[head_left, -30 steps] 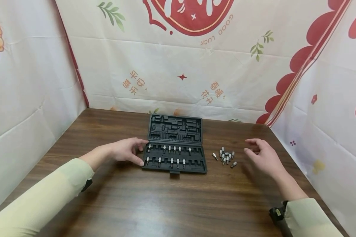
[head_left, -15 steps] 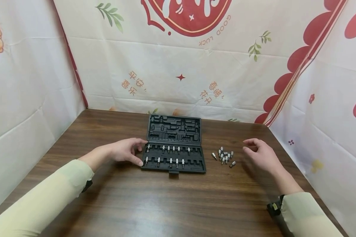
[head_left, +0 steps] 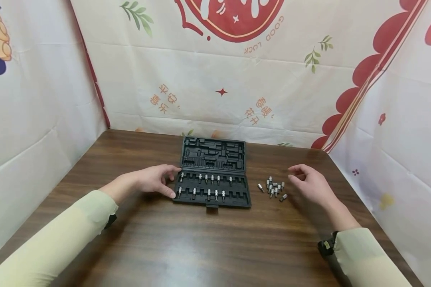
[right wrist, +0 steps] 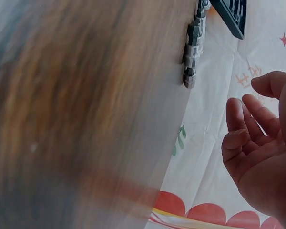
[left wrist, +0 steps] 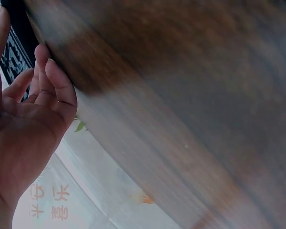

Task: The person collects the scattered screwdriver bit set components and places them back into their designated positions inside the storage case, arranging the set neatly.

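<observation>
A black socket case (head_left: pixel 212 199) lies unfolded on the table, with several silver bit sockets (head_left: pixel 209 194) standing in two rows of slots. At its left edge my left hand (head_left: pixel 154 180) touches the case, thumb near the front corner and index finger near the hinge. The left wrist view shows this left hand (left wrist: pixel 33 114) with its other fingers loosely bent. To the right of the case lies a small pile of loose bit sockets (head_left: pixel 273 188). My right hand (head_left: pixel 310 184) hovers just right of that pile, holding nothing, its fingers (right wrist: pixel 236 114) relaxed and apart from the thumb.
Dark wood table (head_left: pixel 186 247) extends in front of the case. A printed white cloth (head_left: pixel 201 71) hangs behind it and along both sides. The raised lid (head_left: pixel 213 154) of the case leans back near the table's far edge. Black bands (head_left: pixel 326 245) circle the wrists.
My right hand has moved left, closer to the loose bit sockets. The left hand stays at the case's edge, and the sockets have not moved. The head view shifts slightly.
</observation>
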Demonstrator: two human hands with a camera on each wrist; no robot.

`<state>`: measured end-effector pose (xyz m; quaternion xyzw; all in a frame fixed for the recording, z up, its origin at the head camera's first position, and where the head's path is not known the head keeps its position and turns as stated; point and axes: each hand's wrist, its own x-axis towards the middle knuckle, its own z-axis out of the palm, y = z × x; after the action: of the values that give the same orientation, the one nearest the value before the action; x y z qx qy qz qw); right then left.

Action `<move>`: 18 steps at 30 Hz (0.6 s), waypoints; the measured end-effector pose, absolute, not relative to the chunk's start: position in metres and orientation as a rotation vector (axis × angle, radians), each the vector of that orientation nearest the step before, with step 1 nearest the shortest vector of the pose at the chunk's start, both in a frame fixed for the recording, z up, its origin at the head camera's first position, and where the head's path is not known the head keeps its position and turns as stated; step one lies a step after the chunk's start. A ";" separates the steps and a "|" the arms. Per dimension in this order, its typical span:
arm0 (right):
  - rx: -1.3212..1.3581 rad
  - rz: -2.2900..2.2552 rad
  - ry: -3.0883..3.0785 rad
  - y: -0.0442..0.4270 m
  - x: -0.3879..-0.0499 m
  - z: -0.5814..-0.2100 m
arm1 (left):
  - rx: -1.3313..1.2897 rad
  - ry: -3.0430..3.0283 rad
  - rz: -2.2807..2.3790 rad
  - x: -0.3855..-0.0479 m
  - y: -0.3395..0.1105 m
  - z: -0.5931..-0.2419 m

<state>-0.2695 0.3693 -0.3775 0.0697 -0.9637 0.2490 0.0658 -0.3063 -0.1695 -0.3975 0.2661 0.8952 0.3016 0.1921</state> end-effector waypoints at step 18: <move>0.475 0.737 -2.985 0.337 -0.279 -0.376 | 0.772 2.532 0.812 -0.312 -0.169 -0.398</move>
<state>-0.2792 0.3375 -0.3764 0.1527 -0.9593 0.2370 0.0149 -0.3122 -0.1686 -0.3985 0.2741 0.8986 0.2880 0.1855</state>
